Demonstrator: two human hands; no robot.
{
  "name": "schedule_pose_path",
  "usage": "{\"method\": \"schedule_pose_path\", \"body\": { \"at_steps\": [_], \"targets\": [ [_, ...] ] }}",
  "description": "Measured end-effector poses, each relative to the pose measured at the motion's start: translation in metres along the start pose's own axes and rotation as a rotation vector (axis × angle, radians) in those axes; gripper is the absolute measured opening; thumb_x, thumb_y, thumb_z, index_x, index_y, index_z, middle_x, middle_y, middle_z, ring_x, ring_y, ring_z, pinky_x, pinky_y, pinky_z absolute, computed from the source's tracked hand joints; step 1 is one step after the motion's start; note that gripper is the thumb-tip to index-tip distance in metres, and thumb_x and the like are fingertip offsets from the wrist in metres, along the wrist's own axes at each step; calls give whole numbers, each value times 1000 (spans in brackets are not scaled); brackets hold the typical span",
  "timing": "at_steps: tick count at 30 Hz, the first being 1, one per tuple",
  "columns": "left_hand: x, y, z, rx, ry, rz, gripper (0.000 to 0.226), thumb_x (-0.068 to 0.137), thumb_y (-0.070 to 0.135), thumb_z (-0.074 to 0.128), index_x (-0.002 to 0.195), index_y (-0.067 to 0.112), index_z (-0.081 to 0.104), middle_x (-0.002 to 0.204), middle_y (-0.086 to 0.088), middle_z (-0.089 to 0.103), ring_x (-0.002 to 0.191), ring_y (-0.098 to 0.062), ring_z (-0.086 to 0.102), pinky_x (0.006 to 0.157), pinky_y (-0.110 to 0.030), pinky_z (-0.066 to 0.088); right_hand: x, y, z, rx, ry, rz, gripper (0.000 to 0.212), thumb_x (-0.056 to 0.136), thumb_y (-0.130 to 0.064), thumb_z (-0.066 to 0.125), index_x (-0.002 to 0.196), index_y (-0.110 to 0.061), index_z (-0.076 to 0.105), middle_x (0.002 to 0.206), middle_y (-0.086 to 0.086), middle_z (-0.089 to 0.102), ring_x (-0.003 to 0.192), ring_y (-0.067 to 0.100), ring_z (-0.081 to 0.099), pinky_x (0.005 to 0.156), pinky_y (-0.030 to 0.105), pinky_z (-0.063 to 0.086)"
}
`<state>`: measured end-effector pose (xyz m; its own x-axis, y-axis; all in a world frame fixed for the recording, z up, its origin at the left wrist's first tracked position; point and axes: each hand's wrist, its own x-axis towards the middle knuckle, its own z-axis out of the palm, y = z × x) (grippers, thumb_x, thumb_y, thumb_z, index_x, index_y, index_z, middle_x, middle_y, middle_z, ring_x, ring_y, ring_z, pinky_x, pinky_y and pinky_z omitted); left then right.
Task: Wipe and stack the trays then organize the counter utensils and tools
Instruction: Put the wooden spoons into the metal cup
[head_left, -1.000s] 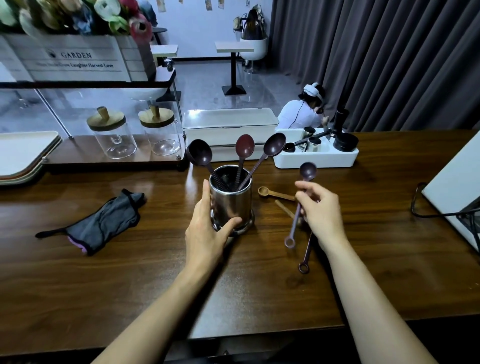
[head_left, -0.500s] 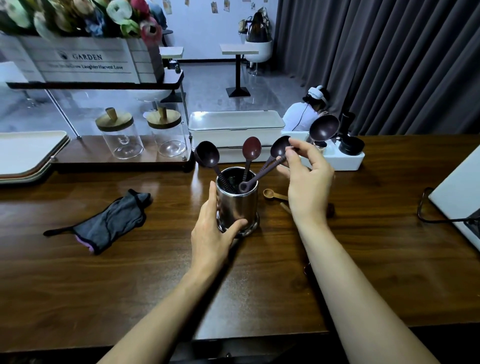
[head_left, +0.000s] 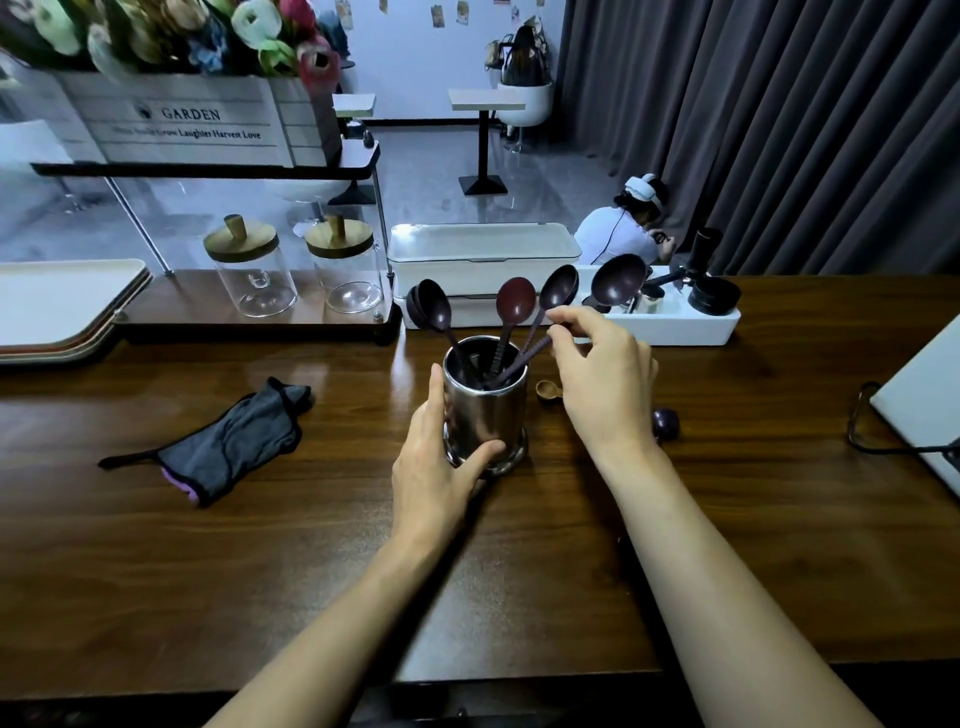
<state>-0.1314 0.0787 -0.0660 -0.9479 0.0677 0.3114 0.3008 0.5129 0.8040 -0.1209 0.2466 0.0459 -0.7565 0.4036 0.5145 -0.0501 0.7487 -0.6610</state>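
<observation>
The dark spoon (head_left: 618, 280), lifted off the counter (head_left: 208, 571) a second earlier, stood handle-down in the steel cup (head_left: 483, 410), its stem pinched in the grip of the right hand (head_left: 602, 384), while the left hand (head_left: 441, 478) kept its grip round the cup.

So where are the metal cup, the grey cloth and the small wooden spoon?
metal cup (head_left: 491, 410): head view, on its shiny side wall.
grey cloth (head_left: 234, 441): head view, middle of the fabric.
small wooden spoon (head_left: 546, 389): head view, on its bowl.

Spoons (head_left: 516, 304) in cup (head_left: 485, 410), cloth (head_left: 228, 441) leftward
</observation>
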Motion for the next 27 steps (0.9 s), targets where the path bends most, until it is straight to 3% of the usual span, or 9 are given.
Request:
{"method": "schedule_pose_path", "body": {
  "at_steps": [6, 9, 12, 16, 19, 21, 24, 27],
  "targets": [
    [1, -2, 1, 0, 9, 11, 118, 75, 43, 87, 161, 46, 5, 127, 28, 49, 106, 5, 56, 87, -20, 43, 2, -3, 9, -194, -230, -69, 19, 100, -33, 54, 113, -34, 69, 101, -6, 74, 97, 26, 66, 77, 34, 44],
    [1, -1, 1, 2, 8, 8, 118, 76, 43, 87, 160, 47, 3, 135, 23, 52, 108, 6, 56, 88, -19, 43, -1, -3, 11, -202, -284, -43, 23, 103, -34, 50, 117, -37, 67, 105, -4, 74, 102, 29, 65, 83, 38, 46],
    [0, 0, 1, 7, 10, 4, 118, 76, 43, 86, 159, 47, 3, 140, 18, 54, 112, 5, 55, 90, -19, 43, -3, -2, 13, -119, -332, 7, 24, 104, -30, 49, 114, -36, 69, 107, -6, 74, 103, 25, 64, 84, 34, 43],
    [0, 1, 0, 13, 11, 9, 118, 76, 42, 86, 159, 48, 2, 141, 17, 54, 113, 6, 54, 91, -18, 43, -4, 6, 14, 53, -412, 79, 26, 102, -29, 51, 111, -43, 71, 101, -17, 72, 97, 11, 64, 85, 33, 49],
    [0, 0, 1, 10, 12, 2, 119, 76, 40, 87, 160, 48, 3, 139, 18, 54, 111, 5, 56, 91, -21, 45, -8, 21, 8, 259, -477, 79, 29, 101, -27, 54, 115, -45, 72, 116, -23, 70, 116, 1, 59, 101, 32, 49],
    [0, 0, 2, 10, 13, -1, 119, 76, 40, 87, 160, 46, 4, 137, 18, 55, 109, 4, 57, 90, -21, 45, -14, 32, 0, 380, -445, 88, 30, 101, -22, 55, 117, -38, 73, 115, -19, 71, 115, 2, 62, 100, 34, 51],
    [1, -1, 2, -8, 12, -8, 119, 75, 39, 88, 160, 46, 5, 139, 20, 54, 113, 3, 57, 93, -23, 45, -27, 57, -14, 419, -319, 281, 27, 102, -17, 55, 115, -32, 74, 108, -10, 74, 99, 6, 70, 85, 33, 60],
    [2, -2, 3, -28, 20, -12, 120, 74, 40, 88, 159, 49, 5, 134, 27, 50, 114, 2, 57, 94, -24, 46, -39, 86, -29, 18, -197, 393, 23, 101, -25, 54, 109, -37, 72, 89, -15, 71, 83, 6, 65, 76, 32, 58]
  ]
}}
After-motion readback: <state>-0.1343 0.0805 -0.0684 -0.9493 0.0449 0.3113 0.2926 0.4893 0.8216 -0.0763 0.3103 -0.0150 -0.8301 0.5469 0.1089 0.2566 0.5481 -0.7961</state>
